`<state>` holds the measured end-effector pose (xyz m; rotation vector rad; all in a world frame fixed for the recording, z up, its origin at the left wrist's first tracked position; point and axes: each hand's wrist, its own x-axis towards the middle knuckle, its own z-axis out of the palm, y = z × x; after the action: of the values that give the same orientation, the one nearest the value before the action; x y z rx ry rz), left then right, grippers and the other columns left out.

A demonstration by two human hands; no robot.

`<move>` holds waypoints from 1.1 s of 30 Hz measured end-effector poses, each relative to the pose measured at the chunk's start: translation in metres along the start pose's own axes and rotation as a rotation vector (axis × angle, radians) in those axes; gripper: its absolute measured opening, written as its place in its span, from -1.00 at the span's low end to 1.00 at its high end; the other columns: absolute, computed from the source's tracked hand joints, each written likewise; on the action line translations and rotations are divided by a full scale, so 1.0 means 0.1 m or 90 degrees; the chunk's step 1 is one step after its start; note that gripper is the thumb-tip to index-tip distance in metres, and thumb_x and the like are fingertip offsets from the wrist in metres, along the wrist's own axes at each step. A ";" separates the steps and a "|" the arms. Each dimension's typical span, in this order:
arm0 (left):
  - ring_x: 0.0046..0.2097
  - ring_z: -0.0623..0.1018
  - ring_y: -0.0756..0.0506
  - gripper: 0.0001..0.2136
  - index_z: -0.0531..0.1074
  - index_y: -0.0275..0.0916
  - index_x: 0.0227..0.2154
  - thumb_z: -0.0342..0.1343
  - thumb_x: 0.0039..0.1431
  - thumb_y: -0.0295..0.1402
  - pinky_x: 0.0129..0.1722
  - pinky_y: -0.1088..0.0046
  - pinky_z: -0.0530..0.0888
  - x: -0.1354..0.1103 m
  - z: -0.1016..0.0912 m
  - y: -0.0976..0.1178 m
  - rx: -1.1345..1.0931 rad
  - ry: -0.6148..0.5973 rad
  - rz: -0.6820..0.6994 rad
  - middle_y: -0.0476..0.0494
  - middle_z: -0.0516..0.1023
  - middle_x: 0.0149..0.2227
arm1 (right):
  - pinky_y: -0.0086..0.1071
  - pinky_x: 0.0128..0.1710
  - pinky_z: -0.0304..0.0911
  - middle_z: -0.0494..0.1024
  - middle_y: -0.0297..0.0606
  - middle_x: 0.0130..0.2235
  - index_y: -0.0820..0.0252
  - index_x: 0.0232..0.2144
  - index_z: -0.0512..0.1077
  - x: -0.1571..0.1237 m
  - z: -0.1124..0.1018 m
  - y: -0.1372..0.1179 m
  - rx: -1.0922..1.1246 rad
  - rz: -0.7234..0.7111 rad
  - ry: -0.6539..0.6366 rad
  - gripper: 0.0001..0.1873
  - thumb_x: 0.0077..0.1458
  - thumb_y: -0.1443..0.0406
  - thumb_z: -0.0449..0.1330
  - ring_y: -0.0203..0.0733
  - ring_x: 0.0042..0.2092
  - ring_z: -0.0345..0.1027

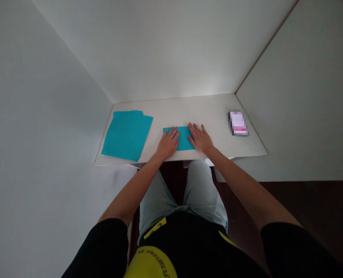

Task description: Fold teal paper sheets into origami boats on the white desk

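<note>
A small folded teal paper (182, 136) lies near the front edge of a white desk (206, 112). My left hand (168, 143) rests flat on its left part, fingers spread. Flat on the paper's right part lies my right hand (200, 138), fingers stretched out too. Neither hand holds anything. A stack of larger teal sheets (127, 134) lies at the desk's left end, apart from both hands.
A blurred-out phone-sized object (238, 122) lies at the desk's right end. White walls close in the desk on the left, back and right. My legs are under the desk's front edge, above a dark floor (304, 200).
</note>
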<state>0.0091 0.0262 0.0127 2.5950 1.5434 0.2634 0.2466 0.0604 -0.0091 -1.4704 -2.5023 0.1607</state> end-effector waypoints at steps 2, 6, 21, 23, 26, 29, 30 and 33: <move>0.60 0.09 -0.24 -0.42 0.17 -0.32 0.53 -0.19 0.58 -0.22 0.58 0.03 0.08 -0.11 0.02 0.09 -0.018 -0.019 0.009 -0.28 0.10 0.58 | 0.20 0.60 -0.28 0.12 -0.04 0.57 0.32 0.57 0.05 -0.05 -0.04 -0.03 0.011 -0.035 -0.010 -0.28 0.55 0.09 -0.20 0.11 0.58 -0.02; 0.61 0.06 -0.27 -0.36 0.18 -0.30 0.52 -0.09 0.56 -0.06 0.59 -0.01 0.05 -0.36 0.02 0.12 -0.028 -0.021 0.040 -0.28 0.08 0.59 | 0.23 0.57 -0.13 0.16 -0.03 0.55 0.24 0.54 0.15 -0.31 -0.08 -0.07 0.049 -0.071 -0.056 -0.27 0.54 0.00 -0.14 0.14 0.56 0.04; 0.55 0.23 -0.24 -0.54 0.42 -0.16 0.37 -0.10 0.58 -0.17 0.52 0.03 0.25 -0.53 0.02 0.19 -0.090 0.071 -0.003 -0.19 0.36 0.48 | 0.12 0.35 0.30 0.46 -0.09 0.41 0.03 0.33 0.49 -0.96 -0.13 -0.11 0.097 -0.095 0.010 -0.46 0.33 0.31 0.20 0.13 0.37 0.39; 0.53 0.26 -0.23 -0.54 0.44 -0.17 0.36 -0.10 0.58 -0.16 0.50 0.08 0.28 -0.54 -0.01 0.17 -0.100 0.068 0.008 -0.21 0.40 0.45 | 0.07 0.27 0.37 0.57 -0.12 0.31 0.00 0.20 0.60 -0.88 -0.16 -0.12 0.109 -0.075 0.021 -0.58 0.36 0.28 0.20 0.12 0.26 0.49; 0.53 0.25 -0.25 -0.54 0.45 -0.10 0.36 -0.03 0.56 -0.09 0.51 0.04 0.25 -0.55 -0.05 0.17 -0.099 0.065 0.005 -0.16 0.47 0.40 | -0.02 0.18 0.40 0.68 -0.10 0.14 0.05 0.07 0.66 -0.74 -0.20 -0.15 0.115 -0.017 0.027 -0.66 0.43 0.15 0.16 0.09 0.13 0.55; 0.50 0.30 -0.25 -0.49 0.42 -0.08 0.38 0.02 0.52 0.00 0.50 0.04 0.25 -0.55 -0.06 0.18 -0.097 0.063 -0.024 -0.14 0.47 0.41 | -0.08 0.16 0.40 0.68 -0.07 0.07 0.12 0.10 0.63 -0.60 -0.20 -0.20 0.093 0.056 0.022 -0.58 0.47 0.07 0.10 0.07 0.09 0.54; 0.49 0.32 -0.24 -0.46 0.40 -0.09 0.40 0.03 0.51 0.02 0.49 0.06 0.26 -0.55 -0.06 0.18 -0.097 0.060 -0.032 -0.14 0.46 0.41 | -0.08 0.16 0.39 0.67 -0.06 0.07 0.13 0.12 0.61 -0.55 -0.20 -0.22 0.080 0.072 0.013 -0.57 0.48 0.07 0.09 0.08 0.10 0.53; 0.47 0.34 -0.23 -0.43 0.34 -0.11 0.44 0.02 0.51 0.02 0.46 0.09 0.29 -0.53 -0.04 0.19 -0.084 0.050 -0.049 -0.18 0.43 0.43 | 0.00 0.18 0.36 0.64 0.01 0.12 0.14 0.24 0.54 -0.48 -0.20 -0.31 0.031 0.117 0.003 -0.51 0.47 0.05 0.09 0.17 0.12 0.49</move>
<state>-0.0007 -0.0294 0.0150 2.4460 1.5895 0.4490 0.2478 0.0028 0.0093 -1.6772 -2.3386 0.2481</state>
